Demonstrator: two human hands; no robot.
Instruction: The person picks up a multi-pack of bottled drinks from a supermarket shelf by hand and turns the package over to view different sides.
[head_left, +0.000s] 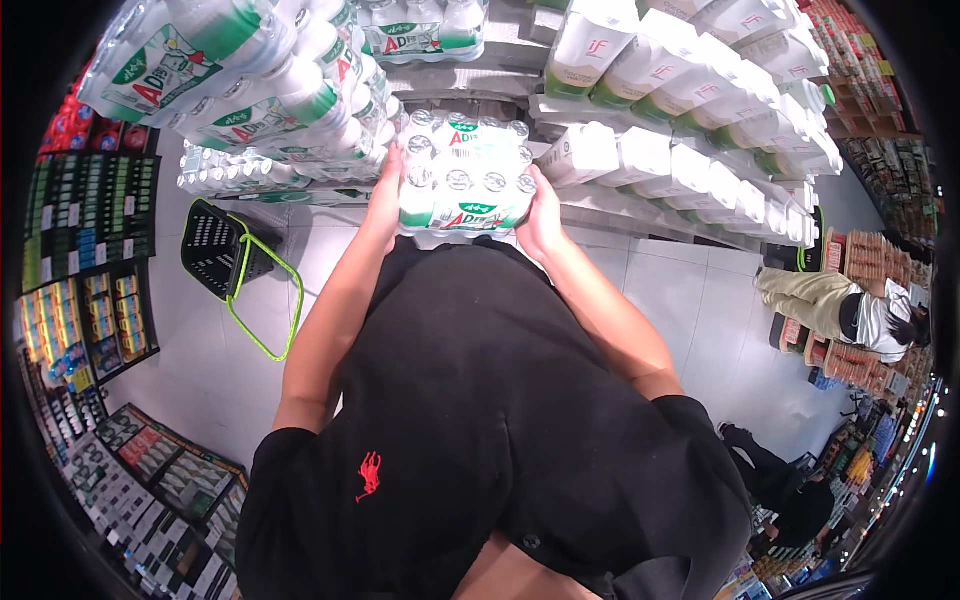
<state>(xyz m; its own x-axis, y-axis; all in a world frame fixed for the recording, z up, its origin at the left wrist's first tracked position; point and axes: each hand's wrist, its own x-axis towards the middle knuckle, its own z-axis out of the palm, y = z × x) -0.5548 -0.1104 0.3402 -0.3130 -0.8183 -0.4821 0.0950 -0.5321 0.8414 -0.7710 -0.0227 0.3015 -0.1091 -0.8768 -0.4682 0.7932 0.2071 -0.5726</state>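
Observation:
Between my two hands I hold a shrink-wrapped pack of small white drink bottles (465, 176) with silver caps and green labels, upright in front of my waist. My left hand (386, 199) presses on its left side, fingers along the wrap. On the opposite side, my right hand (541, 217) grips near the lower right corner. Stacked packs of the same bottles (262, 105) rise just to the left of it. To the right stand rows of white-and-green coconut water cartons (660, 75). The underside of the held pack is hidden.
A black shopping basket (217, 247) with a lime-green handle stands on the tiled floor (667, 300) at left. Stocked shelves (90, 217) line the left side. One person (847, 315) is at far right beside stacked goods, another person in dark clothes (795, 502) at lower right.

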